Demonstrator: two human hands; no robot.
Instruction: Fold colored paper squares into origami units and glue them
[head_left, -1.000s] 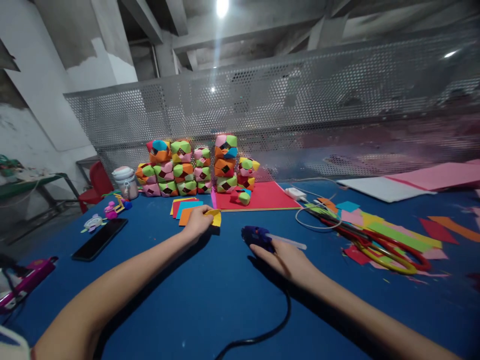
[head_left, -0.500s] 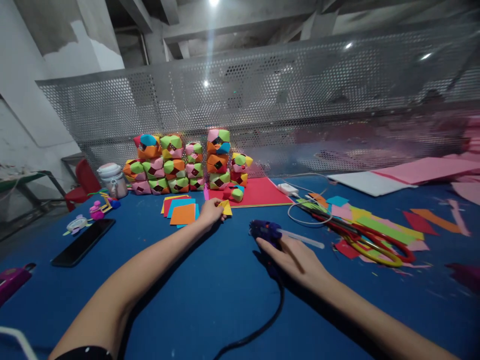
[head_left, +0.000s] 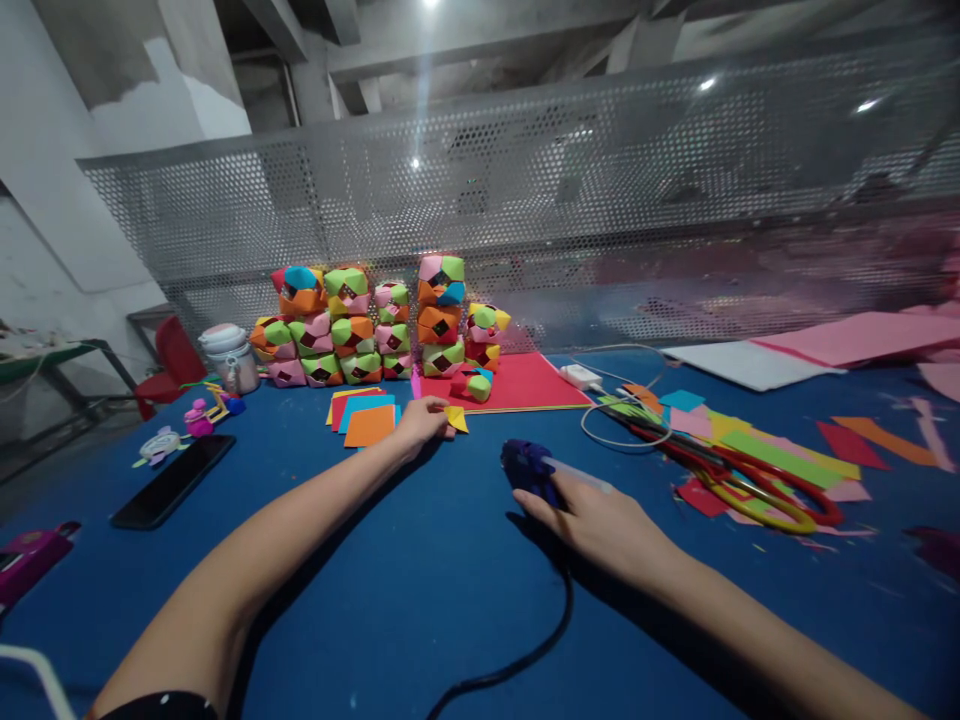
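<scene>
My left hand (head_left: 425,424) is closed on a small folded piece of yellow paper (head_left: 457,419), just in front of the red sheets. In my right hand (head_left: 592,512) is a dark blue hot glue gun (head_left: 526,467), held over the table with its nozzle pointing left. A clear glue stick (head_left: 581,474) sticks out of the gun's back, and its black cord (head_left: 517,665) runs down toward me. Left of my left hand lies a fanned stack of coloured paper squares (head_left: 370,425). Behind it stand stacked folded-paper balls (head_left: 350,334), with one small multicoloured paper piece (head_left: 475,384) on the red sheets (head_left: 525,384).
Scissors with red and yellow handles (head_left: 784,500) lie among paper scraps on the right. A white charger (head_left: 579,377) with a looped cable sits behind. At left are a phone (head_left: 176,482), a lidded jar (head_left: 229,357) and a purple tool (head_left: 34,562). A perforated metal screen (head_left: 570,200) backs the table.
My right hand has shifted its hold on the glue gun, its fingers now covering more of the glue stick. The left hand still holds the yellow paper. The view has shifted slightly.
</scene>
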